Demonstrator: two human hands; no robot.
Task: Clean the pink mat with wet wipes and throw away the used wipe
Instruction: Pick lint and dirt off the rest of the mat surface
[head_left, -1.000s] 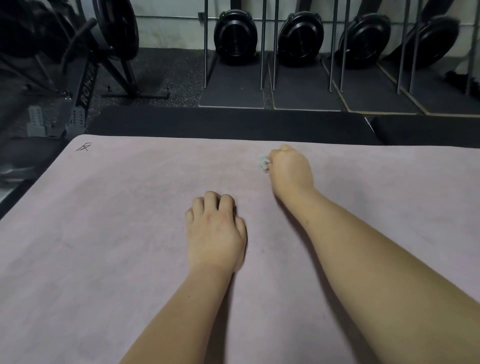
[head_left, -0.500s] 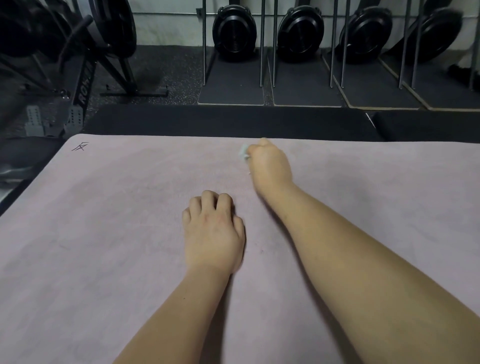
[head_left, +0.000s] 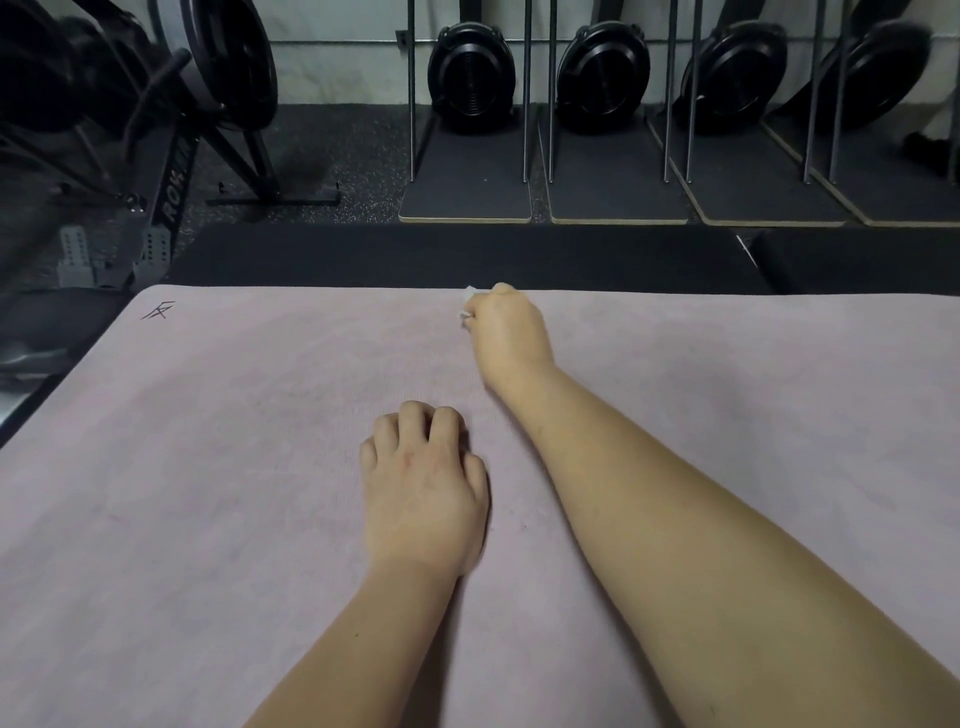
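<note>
Now: wipe at the far edge of the mat

Pink mat (head_left: 208, 467) fills the near and middle ground, flat, its far edge running left to right across the scene. Black mat (head_left: 467, 260) lies just beyond that edge, touching or nearly so; cannot tell which. Farther off, a rowing machine (head_left: 171, 171) stands at far left on speckled dark floor, and a row of upright machines (head_left: 470, 78) lines the far wall on dark boards.

Both forearms are bare and reach in from the near side. Left hand (head_left: 423, 493) rests on the mat near the middle, knuckles up, fingers curled under and close together, nothing visible in them. Right hand (head_left: 506, 332) sits farther out, at the far edge of the mat, to the right of the left hand and well apart from it. Its fingers are bunched tight around a white wipe (head_left: 467, 306), of which only a small crumpled bit shows at the left side of the fist, against the mat surface.

Small dark logo mark (head_left: 158, 310) sits at the mat's far left corner.
</note>
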